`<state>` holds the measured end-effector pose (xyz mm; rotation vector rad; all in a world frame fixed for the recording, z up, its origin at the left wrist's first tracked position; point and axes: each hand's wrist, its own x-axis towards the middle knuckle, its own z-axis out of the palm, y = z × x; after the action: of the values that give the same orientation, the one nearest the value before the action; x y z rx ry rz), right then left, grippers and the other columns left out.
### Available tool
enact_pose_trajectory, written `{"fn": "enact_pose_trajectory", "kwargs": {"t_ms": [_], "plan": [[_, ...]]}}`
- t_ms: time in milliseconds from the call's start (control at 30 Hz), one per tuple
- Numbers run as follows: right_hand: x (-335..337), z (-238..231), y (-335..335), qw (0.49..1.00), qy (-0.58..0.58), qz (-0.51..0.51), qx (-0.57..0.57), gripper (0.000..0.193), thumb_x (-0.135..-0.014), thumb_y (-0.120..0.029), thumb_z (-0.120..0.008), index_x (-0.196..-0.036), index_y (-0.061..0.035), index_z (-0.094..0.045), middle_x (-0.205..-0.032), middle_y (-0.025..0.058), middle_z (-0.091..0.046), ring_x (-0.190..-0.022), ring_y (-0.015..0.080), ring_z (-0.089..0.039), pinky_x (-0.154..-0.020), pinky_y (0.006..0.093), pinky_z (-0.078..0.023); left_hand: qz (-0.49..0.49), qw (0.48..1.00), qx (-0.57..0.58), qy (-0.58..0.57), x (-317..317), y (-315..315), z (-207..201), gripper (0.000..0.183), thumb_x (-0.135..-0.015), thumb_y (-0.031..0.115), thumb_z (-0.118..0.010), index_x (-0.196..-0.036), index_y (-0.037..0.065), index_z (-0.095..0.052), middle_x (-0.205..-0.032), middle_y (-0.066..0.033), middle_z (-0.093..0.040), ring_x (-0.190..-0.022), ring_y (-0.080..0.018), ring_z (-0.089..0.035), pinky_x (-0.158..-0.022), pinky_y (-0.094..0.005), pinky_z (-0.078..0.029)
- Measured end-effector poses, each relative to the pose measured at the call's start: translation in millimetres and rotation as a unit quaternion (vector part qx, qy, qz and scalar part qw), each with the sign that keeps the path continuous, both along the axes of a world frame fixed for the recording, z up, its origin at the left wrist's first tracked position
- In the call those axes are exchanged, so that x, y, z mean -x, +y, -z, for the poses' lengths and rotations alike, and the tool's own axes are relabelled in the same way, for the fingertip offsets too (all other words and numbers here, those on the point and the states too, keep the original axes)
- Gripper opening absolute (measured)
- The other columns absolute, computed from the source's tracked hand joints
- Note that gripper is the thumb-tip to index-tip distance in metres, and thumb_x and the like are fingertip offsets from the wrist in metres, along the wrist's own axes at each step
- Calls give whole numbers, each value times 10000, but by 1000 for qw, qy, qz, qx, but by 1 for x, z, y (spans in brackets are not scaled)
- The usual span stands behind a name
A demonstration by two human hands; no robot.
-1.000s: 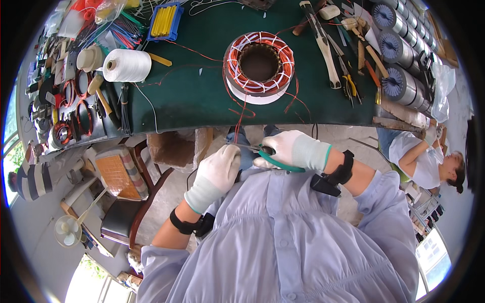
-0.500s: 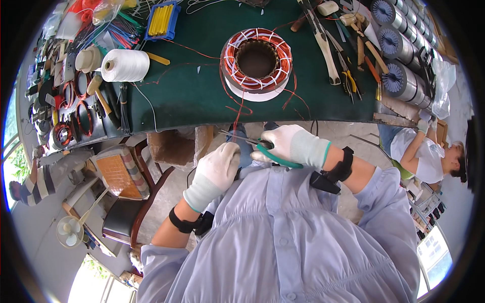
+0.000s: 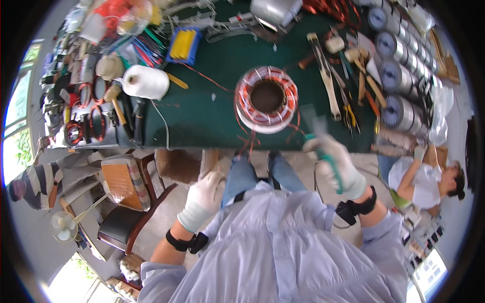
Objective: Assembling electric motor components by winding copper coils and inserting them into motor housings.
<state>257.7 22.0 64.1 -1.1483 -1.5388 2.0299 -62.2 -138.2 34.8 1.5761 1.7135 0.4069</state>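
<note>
My right hand [image 3: 344, 164], in a white glove, grips green-handled scissors [image 3: 333, 174] by the table's front edge. Their blades point up over the table and are blurred by motion. My left hand [image 3: 202, 197], gloved too, is closed in front of my body, left of my legs; what its fingers hold, if anything, does not show. On the table ahead stands a motor stator [image 3: 267, 122], its ring of copper windings [image 3: 292, 98] laced with white cord. Loose red wire ends [image 3: 251, 140] trail from it over the front edge.
A white cord spool [image 3: 154, 82] and a blue tray [image 3: 194, 43] of yellow strips lie left. Mallets [image 3: 118, 108] and other tools crowd the far left. Pliers [image 3: 348, 113] and wire reels [image 3: 399, 115] are right. A chair [image 3: 121, 222] stands behind left; two people sit or stand aside.
My right hand has swung right and outward with the scissors, their blades now pointing up. My left hand has shifted slightly left and down. The view has tilted, showing more of the table's far side.
</note>
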Motion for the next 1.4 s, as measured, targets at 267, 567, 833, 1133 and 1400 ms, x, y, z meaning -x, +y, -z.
{"fn": "enact_pose_trajectory", "kwargs": {"t_ms": [267,567,833,1133,1400], "plan": [[-122,145,111,774,-473,60,-416,434,-773,-330,-773,-1034,-25,-606,-974,221,-631,-934,445,-631,-824,509,-516,-42,999,-16,17,7,16,-32,128,-940,132,-561,-1012,35,-605,-916,-182,-648,-844,-400,-645,-735,-460,-520],[-53,151,132,849,-376,124,-350,229,-899,-122,-623,-1061,33,-670,-967,186,-663,-860,301,-659,-801,376,-519,-76,972,-129,179,155,84,-62,111,-940,143,-569,-994,66,-628,-876,-156,-668,-798,-361,-668,-692,-431,-544],[-87,119,69,815,-447,209,-304,190,-880,-98,-568,-948,30,-690,-790,179,-675,-757,324,-663,-772,402,-527,-11,892,-329,311,402,322,-118,122,-911,170,-557,-997,96,-603,-822,-119,-662,-720,-312,-683,-623,-428,-553],[-86,49,-48,802,-542,230,102,270,-978,-186,-591,-1150,-9,-700,-843,64,-685,-708,152,-610,-607,294,-490,19,774,-353,526,602,620,-99,192,-939,148,-537,-1126,134,-578,-919,-155,-701,-793,-343,-707,-666,-464,-553],[-50,28,-78,787,-417,342,300,281,-988,-207,-596,-1214,-58,-671,-875,37,-685,-714,127,-620,-582,255,-471,-33,823,-109,556,613,703,-16,465,-907,368,-633,-1324,169,-589,-1313,-144,-600,-1311,-310,-506,-1084,-534,-384]]}}
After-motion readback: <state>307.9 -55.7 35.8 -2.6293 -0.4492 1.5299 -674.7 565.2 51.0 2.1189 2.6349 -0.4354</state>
